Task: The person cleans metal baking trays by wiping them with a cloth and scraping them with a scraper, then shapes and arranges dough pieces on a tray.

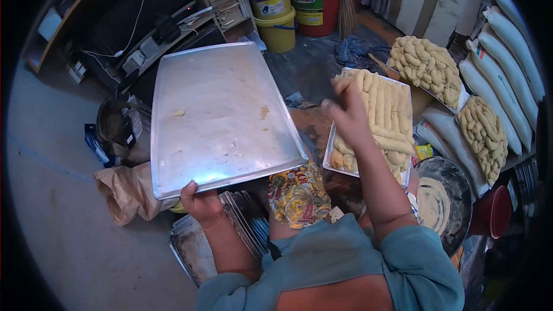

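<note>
My left hand [203, 204] grips the near rim of a large metal baking tray [222, 115], thumb on top and the other fingers hidden beneath. The tray is tilted up on my left, bare but for a few small crumbs and brown marks. My right hand [350, 110] is raised over the far left corner of a second tray [329, 160], thumb apart from the bent fingers, with nothing visible in it. On that second tray lie long rolls of pale dough [383, 103] side by side, with more dough pieces [380, 152] across the near end.
Heaped braided dough [425, 69] and another dough pile [483, 138] sit at right, near stacked white sacks [501, 75]. A black basin [458, 187] with flour is at my right. Stacked trays [196, 247] stand at lower left. Buckets [315, 6] line the back.
</note>
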The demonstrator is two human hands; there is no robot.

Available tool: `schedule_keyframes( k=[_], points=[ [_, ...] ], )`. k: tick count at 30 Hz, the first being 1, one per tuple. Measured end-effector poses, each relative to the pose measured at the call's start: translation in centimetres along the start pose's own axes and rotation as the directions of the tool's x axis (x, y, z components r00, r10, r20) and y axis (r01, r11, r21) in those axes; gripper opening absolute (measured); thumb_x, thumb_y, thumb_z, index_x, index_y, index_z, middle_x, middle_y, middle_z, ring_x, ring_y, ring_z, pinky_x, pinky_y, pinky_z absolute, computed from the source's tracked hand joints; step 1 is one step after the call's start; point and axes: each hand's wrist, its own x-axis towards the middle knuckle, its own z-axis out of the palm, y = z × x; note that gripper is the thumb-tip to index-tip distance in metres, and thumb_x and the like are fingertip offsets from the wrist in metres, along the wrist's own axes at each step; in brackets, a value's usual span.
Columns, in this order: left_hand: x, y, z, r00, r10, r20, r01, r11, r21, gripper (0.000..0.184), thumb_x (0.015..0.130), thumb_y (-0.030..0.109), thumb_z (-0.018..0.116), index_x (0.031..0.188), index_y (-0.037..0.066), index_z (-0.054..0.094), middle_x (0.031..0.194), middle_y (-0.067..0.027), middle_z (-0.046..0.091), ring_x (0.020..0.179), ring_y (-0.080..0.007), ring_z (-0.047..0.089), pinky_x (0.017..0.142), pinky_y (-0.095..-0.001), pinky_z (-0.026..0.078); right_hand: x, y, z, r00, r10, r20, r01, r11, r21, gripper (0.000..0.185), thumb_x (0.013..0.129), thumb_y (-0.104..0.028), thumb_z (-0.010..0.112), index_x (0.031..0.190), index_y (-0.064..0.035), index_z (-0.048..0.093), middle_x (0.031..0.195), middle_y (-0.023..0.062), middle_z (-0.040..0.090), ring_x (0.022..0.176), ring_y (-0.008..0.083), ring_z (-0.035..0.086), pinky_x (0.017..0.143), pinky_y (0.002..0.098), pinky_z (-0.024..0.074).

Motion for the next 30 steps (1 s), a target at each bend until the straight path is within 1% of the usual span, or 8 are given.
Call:
schedule_keyframes(
  k=[2,4,7,10,16,23,25,30],
  points=[
    [-0.5,-1.2,0.2,1.0,-0.029,0.002,0.029,0.999,0.021,0.064,0.07,0.009,0.057,0.131,-0.001,0.041,0.123,-0.0147,0.053,0.116,-0.0298,0.051,0.102,-0.0443,0.04,-3.0,-2.0,1.1,0.939,-0.207,0.276,0.221,0.975,-0.018,0.023,0.078,0.002,0.059,0.097,-0.003,0.048,0.119,0.0133,0.06,0.109,0.0289,0.058,0.093,0.0359,0.0456],
    [-0.9,-2.4,0.5,0.999,-0.045,0.007,0.045,0.998,0.042,0.065,0.069,0.007,0.056,0.132,-0.002,0.04,0.124,-0.0152,0.051,0.117,-0.03,0.05,0.102,-0.044,0.039,-5.8,-3.1,2.1,0.855,-0.167,0.491,0.236,0.968,-0.083,0.021,0.078,0.004,0.058,0.098,-0.0021,0.053,0.128,0.0145,0.055,0.12,0.0309,0.052,0.098,0.0381,0.043],
    [-1.5,-3.5,1.2,0.998,-0.056,0.018,0.055,0.996,0.07,0.067,0.069,0.005,0.056,0.133,-0.002,0.038,0.126,-0.0156,0.049,0.119,-0.0303,0.049,0.103,-0.0435,0.039,-8.6,-2.4,3.2,0.689,-0.075,0.721,0.246,0.96,-0.136,0.053,0.079,0.001,0.057,0.13,-0.008,0.048,0.137,0.0165,0.047,0.126,0.0321,0.046,0.105,0.0382,0.0387],
    [-2.1,-3.5,2.1,0.997,-0.08,0.019,0.078,0.993,0.085,0.069,0.068,0.005,0.057,0.133,-0.003,0.037,0.126,-0.0151,0.049,0.119,-0.0302,0.048,0.104,-0.0427,0.037,-10.3,-0.3,3.6,0.68,-0.174,0.712,0.455,0.862,-0.223,0.061,0.081,-0.002,0.056,0.139,-0.0082,0.039,0.141,0.0192,0.041,0.13,0.0347,0.041,0.109,0.0387,0.0337],
    [-2.4,-3.4,1.0,0.997,-0.046,0.058,0.039,0.992,0.121,0.064,0.071,0.008,0.055,0.132,-0.004,0.039,0.126,-0.0153,0.051,0.117,-0.0296,0.05,0.104,-0.0425,0.038,-8.8,1.9,3.7,0.809,-0.055,0.585,0.28,0.911,-0.302,0.058,0.083,-0.006,0.057,0.138,-0.0018,0.039,0.141,0.0245,0.038,0.132,0.0369,0.037,0.112,0.0396,0.0282],
    [-2.2,-3.4,0.6,0.999,0.014,0.047,-0.021,0.986,0.166,0.063,0.071,0.01,0.056,0.13,-0.003,0.041,0.124,-0.015,0.052,0.117,-0.0299,0.05,0.103,-0.0429,0.038,-8.3,2.6,4.7,0.787,0.062,0.614,0.208,0.91,-0.358,0.071,0.075,0.003,0.054,0.142,-0.0038,0.032,0.144,0.0247,0.034,0.134,0.0376,0.033,0.113,0.0408,0.0265],
    [-2.2,-3.0,0.2,1.0,0.024,0.016,-0.026,0.988,0.15,0.063,0.071,0.01,0.056,0.131,-0.002,0.041,0.124,-0.0151,0.052,0.118,-0.0302,0.049,0.103,-0.0433,0.038,-9.8,0.1,4.0,0.737,0.015,0.676,0.276,0.906,-0.32,0.076,0.073,-0.001,0.063,0.142,-0.001,0.03,0.143,0.0267,0.033,0.133,0.0383,0.034,0.113,0.042,0.0268],
    [-2.9,-2.5,0.8,1.0,-0.003,0.019,0.001,0.993,0.119,0.069,0.067,0.004,0.057,0.133,-0.003,0.039,0.128,-0.0147,0.049,0.121,-0.0301,0.046,0.107,-0.0423,0.034,-9.7,1.2,4.5,0.793,0.096,0.602,0.248,0.851,-0.463,0.065,0.084,-0.017,0.062,0.14,-0.0002,0.033,0.142,0.0268,0.036,0.131,0.038,0.037,0.111,0.0432,0.0283]
  ],
)
